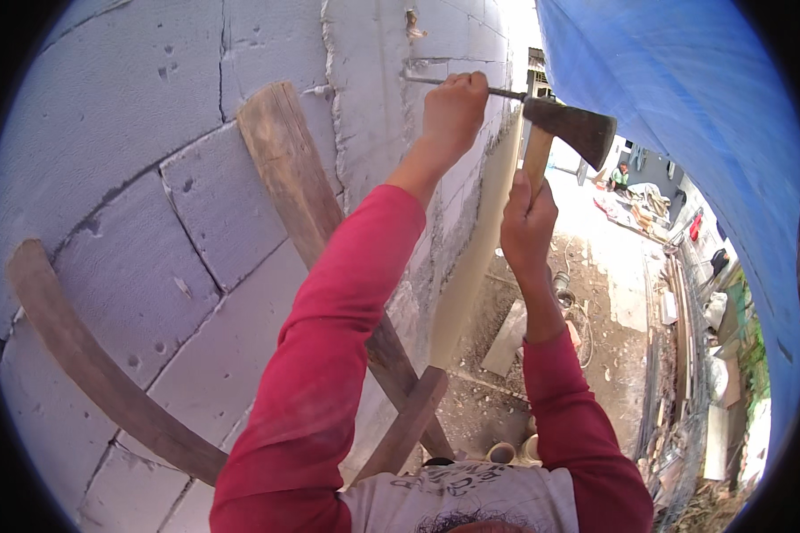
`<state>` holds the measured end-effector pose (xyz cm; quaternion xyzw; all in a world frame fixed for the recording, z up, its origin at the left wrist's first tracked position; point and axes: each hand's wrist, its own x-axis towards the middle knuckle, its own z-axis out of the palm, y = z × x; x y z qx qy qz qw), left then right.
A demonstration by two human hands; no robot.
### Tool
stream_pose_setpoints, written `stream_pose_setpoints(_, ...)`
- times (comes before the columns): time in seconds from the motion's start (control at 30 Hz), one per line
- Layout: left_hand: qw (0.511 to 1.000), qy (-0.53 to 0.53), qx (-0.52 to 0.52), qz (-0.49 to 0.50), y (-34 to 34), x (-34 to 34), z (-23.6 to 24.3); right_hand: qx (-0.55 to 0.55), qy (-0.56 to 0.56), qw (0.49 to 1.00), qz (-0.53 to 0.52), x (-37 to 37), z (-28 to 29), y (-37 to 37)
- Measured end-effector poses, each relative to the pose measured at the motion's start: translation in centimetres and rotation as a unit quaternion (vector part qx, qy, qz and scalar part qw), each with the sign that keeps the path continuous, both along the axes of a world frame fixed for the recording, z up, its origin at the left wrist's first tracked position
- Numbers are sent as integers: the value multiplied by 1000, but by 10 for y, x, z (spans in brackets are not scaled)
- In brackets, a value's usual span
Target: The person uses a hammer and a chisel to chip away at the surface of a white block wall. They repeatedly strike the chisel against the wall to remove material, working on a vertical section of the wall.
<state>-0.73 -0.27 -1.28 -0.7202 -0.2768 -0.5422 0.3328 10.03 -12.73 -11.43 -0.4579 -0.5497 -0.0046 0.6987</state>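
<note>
My left hand (454,108) is closed around a thin metal chisel (505,92). One end of the chisel reaches the light grey block wall (373,115) near a corner column. The other end points right, toward the back of a hatchet head. My right hand (528,218) grips the wooden handle of this hatchet (571,129), with its dark blade facing right. The hatchet's blunt back is at the chisel's end; whether they touch, I cannot tell.
Wooden ladder-like timbers (292,169) lean against the wall, left of and below my arms. A blue tarp (684,98) hangs at the right. Far below, the ground holds a board (507,338), buckets (501,452) and long poles (682,329). A person (620,176) is in the distance.
</note>
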Motion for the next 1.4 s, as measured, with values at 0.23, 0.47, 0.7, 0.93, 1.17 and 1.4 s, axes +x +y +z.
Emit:
stream_pose_setpoints(0.23, 1000, 18, 9, 8, 0, -4, 5, 377, 179, 851, 318, 32, 24, -66)
stream_pose_setpoints(0.47, 998, -30, -57, -22, 17, -11, 14, -27, -21, 999, 29, -6, -24, 8)
stream_pose_setpoints(0.7, 997, 53, 30, -40, 0, 22, -14, 188, 207, 952, 124, 16, -11, -61)
stream_pose_setpoints(0.93, 999, 29, 19, 5, -32, 26, -19, 138, 243, 952, 126, 28, -25, -89)
stream_pose_setpoints(1.17, 1000, 18, 23, -3, -34, 10, -18, 188, 170, 959, 124, 14, -25, -88)
stream_pose_setpoints(1.4, 1000, 23, -9, -15, -43, 5, -12, 323, 36, 946, -14, -3, -34, -35)
